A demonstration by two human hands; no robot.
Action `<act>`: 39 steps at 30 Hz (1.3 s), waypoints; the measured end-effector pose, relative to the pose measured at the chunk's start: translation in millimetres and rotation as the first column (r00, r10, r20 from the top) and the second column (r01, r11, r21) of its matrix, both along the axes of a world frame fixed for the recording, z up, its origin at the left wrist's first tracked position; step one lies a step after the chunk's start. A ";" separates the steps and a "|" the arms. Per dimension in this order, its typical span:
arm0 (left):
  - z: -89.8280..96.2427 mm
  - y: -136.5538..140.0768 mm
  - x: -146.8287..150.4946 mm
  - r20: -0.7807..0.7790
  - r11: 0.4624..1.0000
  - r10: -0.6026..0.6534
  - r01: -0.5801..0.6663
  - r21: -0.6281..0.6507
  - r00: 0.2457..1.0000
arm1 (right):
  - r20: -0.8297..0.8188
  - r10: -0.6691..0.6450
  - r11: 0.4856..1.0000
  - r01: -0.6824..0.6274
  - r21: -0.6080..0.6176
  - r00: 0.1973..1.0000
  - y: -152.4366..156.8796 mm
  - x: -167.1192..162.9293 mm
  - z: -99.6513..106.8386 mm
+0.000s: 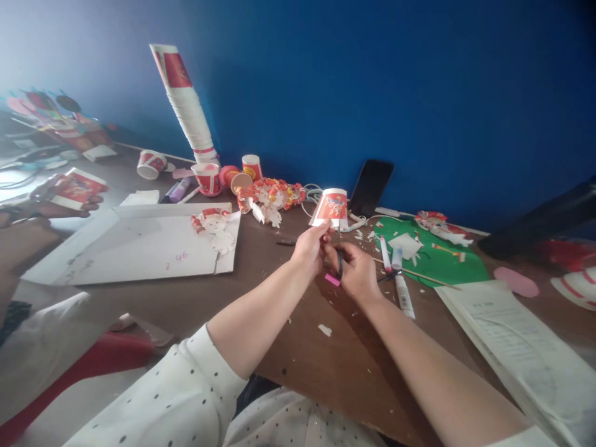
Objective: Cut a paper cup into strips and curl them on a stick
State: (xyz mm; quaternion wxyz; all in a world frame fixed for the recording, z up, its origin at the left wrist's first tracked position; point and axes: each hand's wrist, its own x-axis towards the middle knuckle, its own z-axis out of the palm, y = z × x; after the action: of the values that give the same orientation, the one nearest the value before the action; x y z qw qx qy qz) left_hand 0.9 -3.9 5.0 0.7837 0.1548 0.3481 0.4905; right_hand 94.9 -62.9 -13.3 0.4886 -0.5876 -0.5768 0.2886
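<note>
My left hand (313,249) is closed on the lower edge of a white paper cup (331,210) with a red printed panel, its narrow end up. My right hand (354,272) grips dark scissors (339,254), whose blades point up at the cup's lower right edge. Both hands are close together over the brown table. Just below the fingers is a small pink piece (332,280). Whether the blades are closed on the cup is hard to make out.
A co-worker's hand (84,202) at left holds a red-and-white cup piece. A tall cup stack (189,115) leans by the blue wall. Paper cut-out figures (272,197), a phone (371,186), a green sheet (447,264), markers (404,297), a white board (139,248) and papers (516,335) lie around.
</note>
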 end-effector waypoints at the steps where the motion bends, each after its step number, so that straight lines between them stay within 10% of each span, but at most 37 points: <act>1: 0.7 -1.8 0.7 -0.014 1.000 -0.009 0.008 -0.012 1.000 | -0.005 -0.007 1.000 0.007 0.006 1.000 0.8 1.1 -0.6; 39: -17.9 -5.2 13.5 -0.036 0.988 -0.070 0.074 0.136 0.997 | -0.033 -0.095 0.993 0.097 0.062 0.995 7.2 12.7 7.7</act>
State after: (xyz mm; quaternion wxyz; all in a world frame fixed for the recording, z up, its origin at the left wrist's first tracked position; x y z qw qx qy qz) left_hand 14.4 -9.1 -12.8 0.7829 0.2282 0.3200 0.4823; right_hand 107.6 -55.7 -5.6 0.5290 -0.5943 -0.5495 0.2551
